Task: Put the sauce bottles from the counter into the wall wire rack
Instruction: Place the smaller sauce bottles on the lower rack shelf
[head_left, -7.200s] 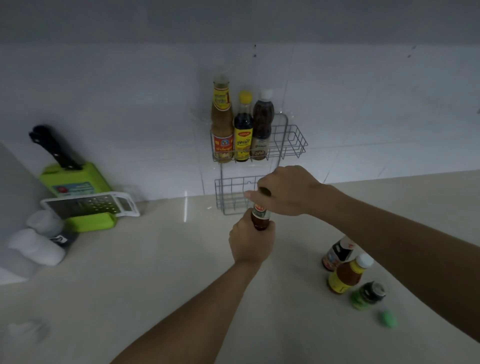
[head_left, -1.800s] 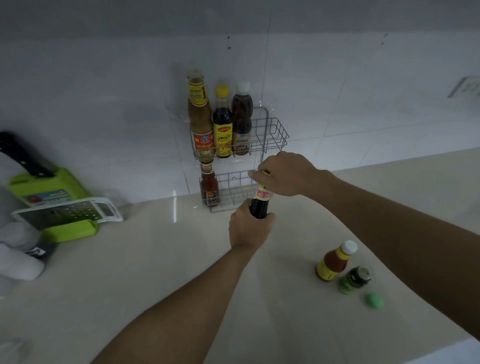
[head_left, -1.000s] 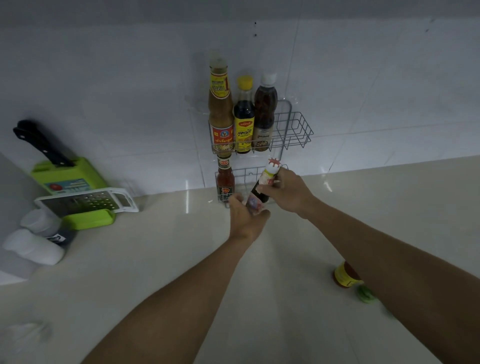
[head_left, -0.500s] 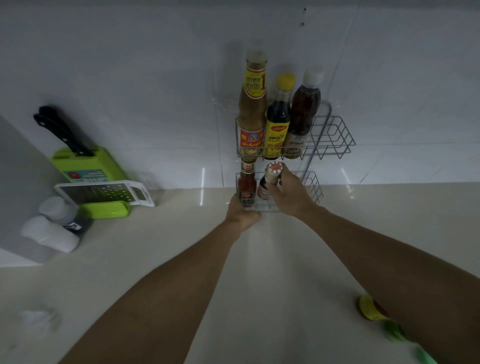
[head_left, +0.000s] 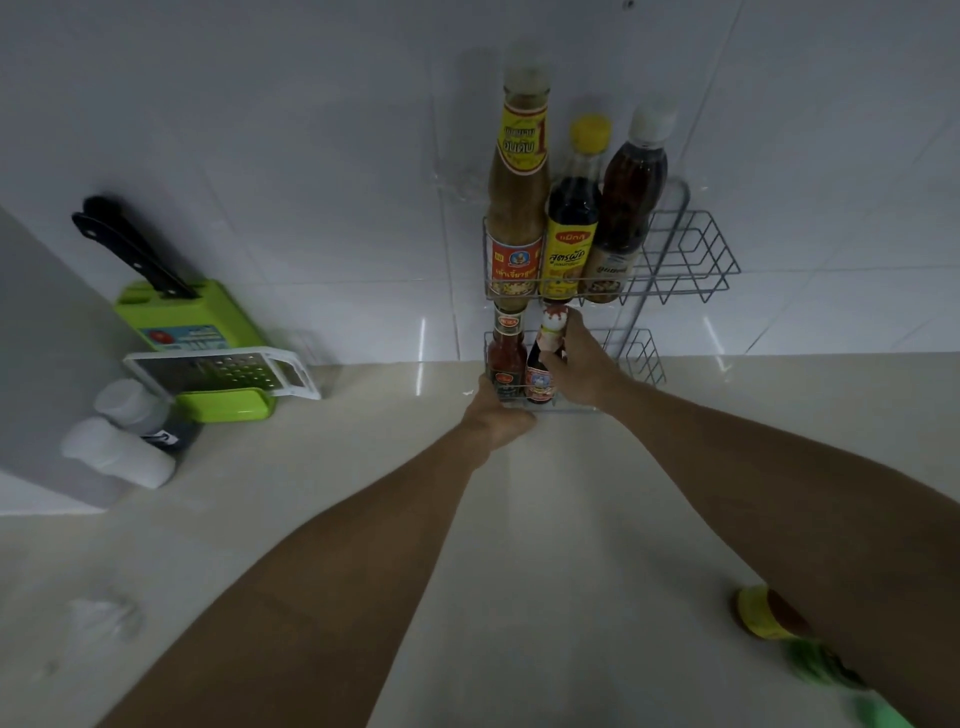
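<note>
Dim, wide-angle bowed view; glare streaks on wall tiles (head_left: 422, 332), blurred corners

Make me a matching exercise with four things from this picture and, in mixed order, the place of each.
Things:
1. yellow-capped bottle
2. dark bottle in the right hand
3. grater
4. black knife

Places:
A. stuck in the green block
B. upper shelf of the rack
C. lying on the green tray
D. lower shelf of the rack

Pairs: 1-B, 2-D, 3-C, 4-A
</note>
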